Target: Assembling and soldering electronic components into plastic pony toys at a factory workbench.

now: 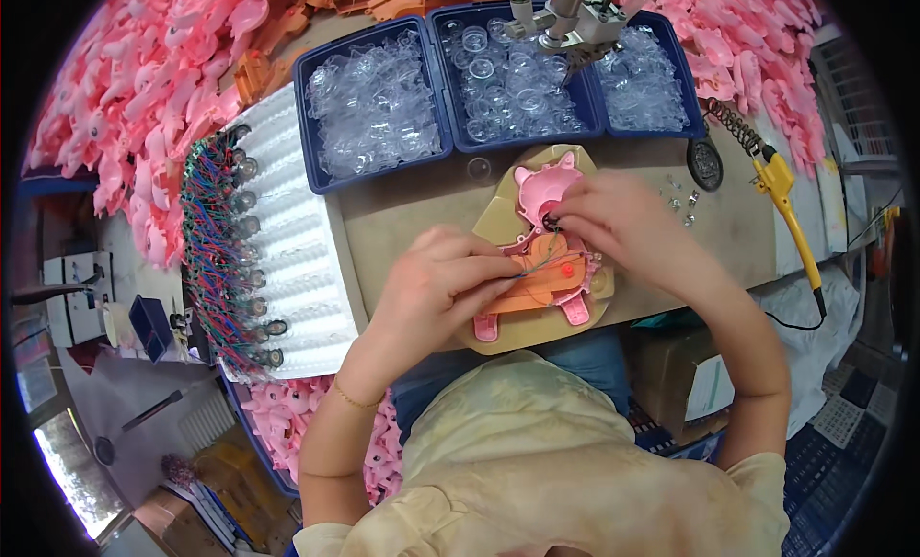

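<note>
A pink plastic toy shell lies hollow side up in a tan holder on the table. Over its body sits an orange plastic part with a small red piece on it. My left hand pinches thin wires above the orange part. At the shell's neck, my right hand has its fingertips closed on a small dark round part, partly hidden by the fingers; the wires run towards it.
Blue bins of clear plastic pieces stand behind the holder. Wired round parts line a white ridged tray at left. A yellow soldering iron rests at right. Metal tooling hangs above. Pink shells are heaped behind.
</note>
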{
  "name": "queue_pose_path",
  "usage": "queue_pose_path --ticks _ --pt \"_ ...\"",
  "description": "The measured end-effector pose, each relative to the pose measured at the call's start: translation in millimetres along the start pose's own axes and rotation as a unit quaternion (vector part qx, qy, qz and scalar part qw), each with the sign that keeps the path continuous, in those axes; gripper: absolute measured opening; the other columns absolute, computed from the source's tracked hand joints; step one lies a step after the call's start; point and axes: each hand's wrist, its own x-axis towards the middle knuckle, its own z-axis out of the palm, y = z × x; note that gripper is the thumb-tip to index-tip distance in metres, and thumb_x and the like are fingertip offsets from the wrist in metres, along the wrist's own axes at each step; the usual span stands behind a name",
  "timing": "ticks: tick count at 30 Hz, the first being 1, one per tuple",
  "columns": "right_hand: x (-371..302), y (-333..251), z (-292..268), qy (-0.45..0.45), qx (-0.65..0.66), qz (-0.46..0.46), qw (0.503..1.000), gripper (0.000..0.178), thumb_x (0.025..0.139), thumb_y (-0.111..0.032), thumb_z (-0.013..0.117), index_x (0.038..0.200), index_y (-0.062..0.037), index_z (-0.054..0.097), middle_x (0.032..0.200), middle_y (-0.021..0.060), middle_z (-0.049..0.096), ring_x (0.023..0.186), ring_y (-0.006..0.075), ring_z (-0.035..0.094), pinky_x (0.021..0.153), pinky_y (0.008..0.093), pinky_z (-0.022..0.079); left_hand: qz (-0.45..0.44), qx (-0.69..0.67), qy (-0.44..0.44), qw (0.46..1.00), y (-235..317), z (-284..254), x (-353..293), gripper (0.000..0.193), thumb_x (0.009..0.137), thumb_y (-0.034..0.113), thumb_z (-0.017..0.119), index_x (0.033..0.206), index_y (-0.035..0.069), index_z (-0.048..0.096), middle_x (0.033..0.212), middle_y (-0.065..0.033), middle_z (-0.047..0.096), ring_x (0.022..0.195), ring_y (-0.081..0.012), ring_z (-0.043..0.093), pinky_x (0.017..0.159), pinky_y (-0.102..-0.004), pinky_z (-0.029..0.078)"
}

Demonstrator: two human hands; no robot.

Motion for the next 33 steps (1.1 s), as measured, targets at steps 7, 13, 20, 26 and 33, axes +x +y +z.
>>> queue_pose_path --ticks 7,13,20,26,33 --pt "25 -4 -13 -0.122 0.083 0.165 0.975 0.019 0.071 -0.016 0.067 0.085 -0.0040 0.063 0.080 0.0089 0.057 0.081 0.0269 0.055 0.073 0.0371 0.042 -0.021 -0.027 -0.008 0.999 -3 1 -3 0.019 0.070 0.005 0.067 0.089 0.007 0.069 0.084 -0.0040 0.062 0.081 -0.0202 0.058 0.074 -0.0308 0.045" --pt "20 -12 -9 -0.053 -0.115 0.000 0.992 0.014 0.069 -0.010 0.066 0.079 -0.0053 0.058 0.074 0.0065 0.054 0.078 0.0254 0.054 0.069 0.0353 0.040 -0.064 -0.065 -0.015 0.996 -7 6 -3 0.017 0.076 0.011 0.066 0.092 0.008 0.069 0.082 -0.0058 0.060 0.076 -0.0204 0.057 0.069 -0.0305 0.045" --pt "39 -2 -14 -0.151 0.043 0.125 0.980 0.011 0.071 -0.006 0.063 0.077 -0.0048 0.054 0.075 0.0111 0.054 0.074 0.0295 0.056 0.063 0.0377 0.043 -0.261 -0.248 -0.016 0.933 -6 5 2 0.018 0.081 0.013 0.066 0.092 0.000 0.066 0.082 -0.0042 0.062 0.071 -0.0086 0.057 0.065 -0.0223 0.046" --pt "49 -9 -19 -0.239 0.025 0.156 0.958 0.009 0.072 -0.007 0.062 0.076 -0.0031 0.054 0.071 0.0125 0.055 0.069 0.0301 0.056 0.060 0.0379 0.044 -0.305 -0.306 -0.032 0.901 -7 3 2 0.019 0.082 0.013 0.065 0.094 -0.002 0.065 0.078 -0.0017 0.062 0.069 -0.0060 0.056 0.064 -0.0211 0.046" --pt "4 -71 -15 0.002 0.105 -0.042 0.994 0.023 0.070 -0.013 0.067 0.092 -0.0079 0.062 0.088 0.0066 0.060 0.085 0.0199 0.059 0.082 0.0381 0.044 -0.355 -0.339 -0.044 0.870 -5 -1 4 0.020 0.085 0.015 0.061 0.093 -0.003 0.063 0.077 -0.0015 0.063 0.068 -0.0048 0.055 0.061 -0.0216 0.046"
